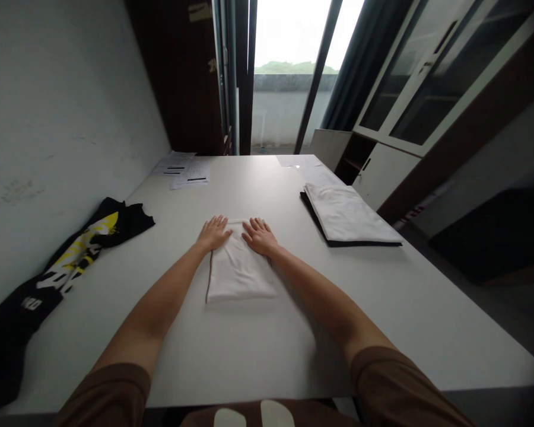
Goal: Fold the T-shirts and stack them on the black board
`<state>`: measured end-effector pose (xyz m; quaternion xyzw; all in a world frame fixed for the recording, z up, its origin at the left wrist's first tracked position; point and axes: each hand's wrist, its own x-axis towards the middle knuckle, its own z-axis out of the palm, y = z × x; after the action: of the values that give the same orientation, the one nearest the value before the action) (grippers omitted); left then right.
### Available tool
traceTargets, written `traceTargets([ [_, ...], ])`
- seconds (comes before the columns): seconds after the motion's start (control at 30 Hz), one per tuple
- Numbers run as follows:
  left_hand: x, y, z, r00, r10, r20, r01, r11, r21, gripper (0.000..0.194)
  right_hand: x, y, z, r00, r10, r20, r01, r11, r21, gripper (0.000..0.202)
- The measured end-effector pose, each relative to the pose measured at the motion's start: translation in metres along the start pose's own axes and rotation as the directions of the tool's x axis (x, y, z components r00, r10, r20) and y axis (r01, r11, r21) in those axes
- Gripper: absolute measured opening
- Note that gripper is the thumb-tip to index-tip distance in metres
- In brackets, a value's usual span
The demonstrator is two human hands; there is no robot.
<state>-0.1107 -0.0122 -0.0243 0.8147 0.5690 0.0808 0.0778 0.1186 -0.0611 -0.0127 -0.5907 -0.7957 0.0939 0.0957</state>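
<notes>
**Two hands lie flat on the far end of one folded white cloth**

The left hand [214, 233] and the right hand [258, 236] are open, palms down and fingers spread, gripping nothing. They rest at the far left and far right corners of the folded white cloth [240, 276], so neither is clearly nearer. From them the cloth lies toward the near side, between the two forearms, and its longer axis seems to run near to far. Its near edge has nothing touching it; shallow creases cross the middle. Whether all the fingertips sit on cloth or partly on the table [249, 350] is too small to tell.

Outward to the right, well apart from the right hand, is one stack of what looks like two pieces: a larger white cloth [349, 213] on top and a black cloth [365, 244] showing beneath it. On the left, well apart from the left hand, one black garment [82, 246] with yellow and white print lies along the wall [66, 112]. At the far left are some papers [191, 176]; they overlap, so I cannot count them.
</notes>
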Motion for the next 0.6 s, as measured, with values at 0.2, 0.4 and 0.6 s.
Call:
traceTargets([
  [0.2,-0.001,-0.010,-0.009,0.992,-0.055,-0.113,0.049,0.997,-0.054,0.059,0.005,0.015,-0.004,0.999,0.045,-0.005,-0.045,0.999,-0.011,0.070],
  [0.4,-0.046,0.013,-0.015,0.968,0.184,-0.173,-0.189,0.982,-0.018,0.053,0.015,0.025,-0.003,0.998,0.065,-0.019,-0.066,0.997,-0.026,0.071],
  [0.6,-0.095,0.068,-0.006,0.902,0.432,-0.012,-0.432,0.902,-0.025,0.066,0.019,0.031,-0.001,0.998,0.064,-0.029,-0.065,0.997,-0.034,0.068],
])
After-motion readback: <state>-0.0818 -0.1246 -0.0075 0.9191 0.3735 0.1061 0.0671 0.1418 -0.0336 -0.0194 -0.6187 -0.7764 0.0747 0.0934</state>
